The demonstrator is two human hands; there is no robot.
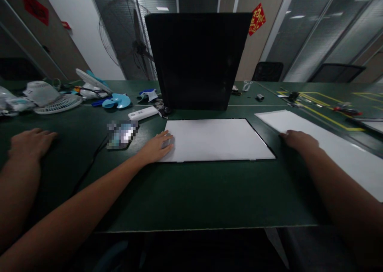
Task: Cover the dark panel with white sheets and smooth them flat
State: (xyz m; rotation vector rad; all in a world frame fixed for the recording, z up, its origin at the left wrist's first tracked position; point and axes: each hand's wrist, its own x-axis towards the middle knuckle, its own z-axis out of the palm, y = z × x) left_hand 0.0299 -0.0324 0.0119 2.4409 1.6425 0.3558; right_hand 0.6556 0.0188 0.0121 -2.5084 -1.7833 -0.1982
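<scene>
A white rectangular panel (215,140) with a thin black frame lies flat on the green table before me. My left hand (157,146) rests on its left edge, fingers spread. Off to the right, my right hand (301,140) is closed on the near left edge of a large white sheet (326,140); the fingertips are partly hidden. This sheet lies apart from the framed panel and runs past the right side of the view. Upright behind the panel stands a large black screen (200,60).
Another person's hand (31,142) rests on the table (191,200) at left. A phone (121,134) with a cable lies left of the panel. Beyond are a white oblong device (143,113), a blue fan blade (116,101) and white fan parts (58,100). Small tools (347,110) lie far right.
</scene>
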